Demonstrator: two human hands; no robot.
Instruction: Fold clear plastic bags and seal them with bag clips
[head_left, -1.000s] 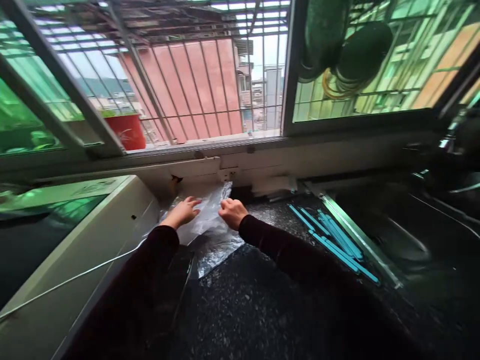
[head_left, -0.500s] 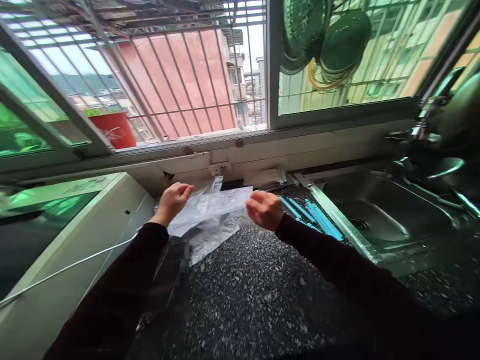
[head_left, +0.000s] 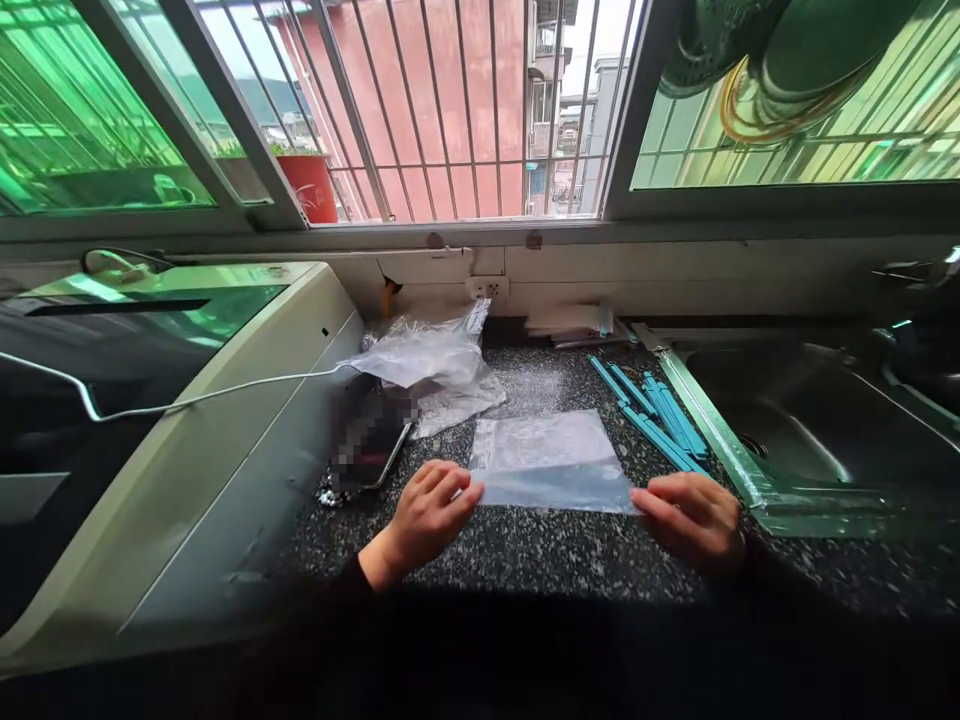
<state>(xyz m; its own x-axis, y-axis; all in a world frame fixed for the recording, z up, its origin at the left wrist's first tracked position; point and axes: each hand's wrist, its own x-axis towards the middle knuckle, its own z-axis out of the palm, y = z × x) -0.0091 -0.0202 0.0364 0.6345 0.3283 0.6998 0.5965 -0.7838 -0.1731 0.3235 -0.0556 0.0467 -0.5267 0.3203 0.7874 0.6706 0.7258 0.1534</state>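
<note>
A clear plastic bag point(head_left: 551, 455) is stretched flat between my two hands, low over the speckled dark countertop point(head_left: 525, 545). My left hand point(head_left: 431, 510) pinches its near left corner between thumb and fingers. At the near right corner, my right hand point(head_left: 694, 515) grips the bag in the same way. Beyond it on the left lies a loose heap of more clear plastic bags point(head_left: 431, 350). Several blue plastic strips point(head_left: 667, 410) lie on the counter to the right, beyond my right hand.
A metal sink point(head_left: 810, 420) with a raised rim is at the right. A white-sided appliance point(head_left: 300, 350) stands at the left, a white cable point(head_left: 247, 385) crossing it to a phone-like dark device point(head_left: 371, 440). A wall socket point(head_left: 487, 288) and barred window are behind.
My hands have drawn the plastic bag back toward me, away from the heap, and lowered it over the counter. The view has shifted left and tilted down.
</note>
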